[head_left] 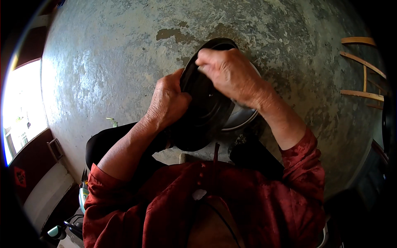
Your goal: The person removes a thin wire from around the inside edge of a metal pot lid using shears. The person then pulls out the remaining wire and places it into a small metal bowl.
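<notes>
A dark, round pan is tilted on edge in front of me, its shadowed inside partly hidden by my right arm. My left hand grips the pan's left rim, thumb on the inner side. Over the pan's upper part is my right hand, its fingers curled closed and slightly blurred. Whatever those fingers hold, if anything, cannot be made out. Behind and to the right of the pan, a shiny metal basin shows part of its rim.
Worn grey concrete floor with dark patches surrounds the basin. A wooden chair-like frame stands at the right. My dark-clad knees flank the pan. At lower left are a bright opening and a pale green-handled item.
</notes>
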A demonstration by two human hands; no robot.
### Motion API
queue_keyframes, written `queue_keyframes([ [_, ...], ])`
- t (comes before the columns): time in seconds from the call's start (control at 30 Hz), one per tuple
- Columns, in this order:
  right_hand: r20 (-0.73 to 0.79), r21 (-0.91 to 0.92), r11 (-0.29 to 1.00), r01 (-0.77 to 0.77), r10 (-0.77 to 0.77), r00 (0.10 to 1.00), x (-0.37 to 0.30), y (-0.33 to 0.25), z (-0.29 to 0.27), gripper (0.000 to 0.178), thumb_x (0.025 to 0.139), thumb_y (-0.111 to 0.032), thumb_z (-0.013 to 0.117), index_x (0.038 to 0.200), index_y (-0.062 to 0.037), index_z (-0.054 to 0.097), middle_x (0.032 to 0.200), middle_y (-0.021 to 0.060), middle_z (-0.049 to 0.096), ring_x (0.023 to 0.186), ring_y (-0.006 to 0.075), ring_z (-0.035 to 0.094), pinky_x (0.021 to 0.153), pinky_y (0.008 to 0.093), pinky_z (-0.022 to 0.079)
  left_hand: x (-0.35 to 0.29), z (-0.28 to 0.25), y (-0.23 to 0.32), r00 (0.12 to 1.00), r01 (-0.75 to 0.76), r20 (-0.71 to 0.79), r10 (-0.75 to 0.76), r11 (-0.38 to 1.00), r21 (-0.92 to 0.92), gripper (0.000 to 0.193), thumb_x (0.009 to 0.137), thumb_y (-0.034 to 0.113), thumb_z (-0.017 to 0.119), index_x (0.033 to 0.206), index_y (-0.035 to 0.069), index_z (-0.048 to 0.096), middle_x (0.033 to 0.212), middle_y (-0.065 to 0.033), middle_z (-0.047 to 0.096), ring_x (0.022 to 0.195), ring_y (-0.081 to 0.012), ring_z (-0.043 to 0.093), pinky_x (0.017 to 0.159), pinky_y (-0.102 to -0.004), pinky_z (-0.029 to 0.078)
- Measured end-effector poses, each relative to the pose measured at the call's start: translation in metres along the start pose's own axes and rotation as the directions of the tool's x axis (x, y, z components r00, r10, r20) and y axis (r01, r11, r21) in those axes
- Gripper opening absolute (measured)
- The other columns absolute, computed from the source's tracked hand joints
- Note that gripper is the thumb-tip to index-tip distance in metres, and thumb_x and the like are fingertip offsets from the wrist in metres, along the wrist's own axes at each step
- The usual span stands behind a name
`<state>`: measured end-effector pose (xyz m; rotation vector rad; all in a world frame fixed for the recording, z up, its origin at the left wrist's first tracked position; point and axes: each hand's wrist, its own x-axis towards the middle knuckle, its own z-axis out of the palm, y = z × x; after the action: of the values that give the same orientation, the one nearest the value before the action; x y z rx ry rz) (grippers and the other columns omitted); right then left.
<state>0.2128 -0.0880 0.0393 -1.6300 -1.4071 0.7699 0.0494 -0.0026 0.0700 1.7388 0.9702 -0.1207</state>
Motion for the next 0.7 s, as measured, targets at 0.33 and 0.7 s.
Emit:
queue_keyframes([
  [0.33, 0.107, -0.014, 0.998, -0.061, 0.062, 0.992, -0.002, -0.017, -0.008, 0.007, 0.088, -0.009, 0.061, 0.085, -0.0023, 0.061, 0.074, 0.0167, 0.067, 0.072, 0.0329, 0.068, 0.067, 0.0425, 0.053, 0.0, -0.002, -0.003, 1.0, -0.005, 0.009, 0.005, 0.999, 0.043, 0.047, 0.068, -0.004, 0.055, 0.115, -0.003, 0.062, 0.095, -0.0149, 0.071, 0.086, -0.0195, 0.068, 0.077, -0.0327, 0.054],
  [0.7, -0.074, -0.102, 0.988, -0.115, 0.108, 0.991, 0.006, 0.027, -0.017, 0.014, 0.089, -0.009, 0.063, 0.082, -0.0024, 0.053, 0.067, 0.0118, 0.062, 0.062, 0.0229, 0.063, 0.056, 0.0381, 0.049, -0.002, 0.002, 0.0, 1.0, -0.012, 0.019, 0.011, 1.0, 0.028, 0.049, 0.068, -0.003, 0.054, 0.117, -0.003, 0.061, 0.095, -0.0153, 0.071, 0.086, -0.0199, 0.068, 0.078, -0.033, 0.054],
])
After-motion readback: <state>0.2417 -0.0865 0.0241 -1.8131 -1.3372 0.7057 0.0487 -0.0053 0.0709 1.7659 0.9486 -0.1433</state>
